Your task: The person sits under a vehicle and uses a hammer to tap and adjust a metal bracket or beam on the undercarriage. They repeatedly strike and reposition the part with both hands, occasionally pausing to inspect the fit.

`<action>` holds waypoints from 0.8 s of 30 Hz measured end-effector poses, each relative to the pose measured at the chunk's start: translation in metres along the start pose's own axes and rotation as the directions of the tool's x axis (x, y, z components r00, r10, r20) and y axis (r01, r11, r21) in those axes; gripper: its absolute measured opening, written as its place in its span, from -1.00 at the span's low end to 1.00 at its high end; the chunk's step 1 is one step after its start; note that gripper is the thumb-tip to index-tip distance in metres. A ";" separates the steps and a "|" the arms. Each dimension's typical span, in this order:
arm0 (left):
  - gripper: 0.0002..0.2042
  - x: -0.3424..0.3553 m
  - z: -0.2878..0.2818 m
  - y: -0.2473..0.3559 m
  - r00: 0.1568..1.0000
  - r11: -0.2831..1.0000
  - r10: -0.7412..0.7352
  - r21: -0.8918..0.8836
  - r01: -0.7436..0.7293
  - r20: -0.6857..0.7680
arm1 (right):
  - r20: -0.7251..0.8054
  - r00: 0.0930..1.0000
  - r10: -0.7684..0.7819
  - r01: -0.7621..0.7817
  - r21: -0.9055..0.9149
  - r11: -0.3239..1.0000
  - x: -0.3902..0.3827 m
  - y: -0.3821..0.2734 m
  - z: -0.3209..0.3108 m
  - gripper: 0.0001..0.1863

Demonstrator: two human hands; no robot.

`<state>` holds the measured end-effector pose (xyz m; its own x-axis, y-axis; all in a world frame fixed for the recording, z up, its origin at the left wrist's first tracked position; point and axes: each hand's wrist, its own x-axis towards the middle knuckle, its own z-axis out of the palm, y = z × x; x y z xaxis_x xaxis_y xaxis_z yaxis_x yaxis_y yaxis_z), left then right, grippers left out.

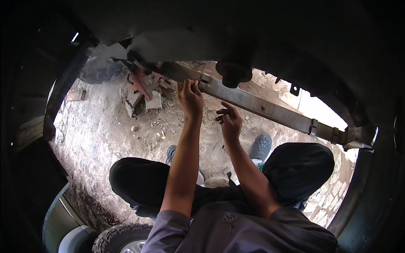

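A long metal bar (240, 97) runs diagonally under the dark vehicle body, from upper left to lower right, with bolted clamps along it. My left hand (190, 95) has its fingers curled up onto the bar beside a small clamp (206, 76). My right hand (229, 122) is just below the bar, fingers apart and partly bent, with nothing visible in it. A dark round fitting (233, 72) hangs above the bar, right of my left hand.
A red metal stand (138, 84) and broken concrete pieces (152, 99) lie at upper left near a dark rounded object (99, 71). My bent legs are below, on dusty paving (93, 139). A tyre (114, 240) and body panel (63, 219) are at lower left; dark bodywork surrounds the opening.
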<state>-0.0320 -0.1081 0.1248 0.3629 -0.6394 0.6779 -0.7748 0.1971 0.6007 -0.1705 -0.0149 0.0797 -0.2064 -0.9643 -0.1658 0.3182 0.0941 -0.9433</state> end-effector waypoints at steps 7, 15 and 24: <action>-0.82 -0.014 -0.004 -0.003 0.997 0.998 -0.063 -0.001 0.064 0.040 | -0.017 1.000 0.010 -0.011 -0.032 0.999 0.003 -0.001 -0.006 -0.42; -0.83 -0.009 0.005 -0.001 0.993 0.993 -0.119 0.000 0.119 0.020 | -0.020 0.999 0.039 -0.039 -0.026 0.999 0.001 0.002 0.002 -0.43; -0.84 -0.002 0.009 -0.002 0.993 0.994 -0.108 -0.001 0.108 -0.036 | -0.029 0.999 0.032 -0.033 -0.050 0.998 0.002 0.006 -0.002 -0.45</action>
<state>-0.0356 -0.1137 0.1179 0.4629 -0.6301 0.6235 -0.7305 0.1272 0.6709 -0.1707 -0.0159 0.0735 -0.2229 -0.9533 -0.2038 0.2780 0.1382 -0.9506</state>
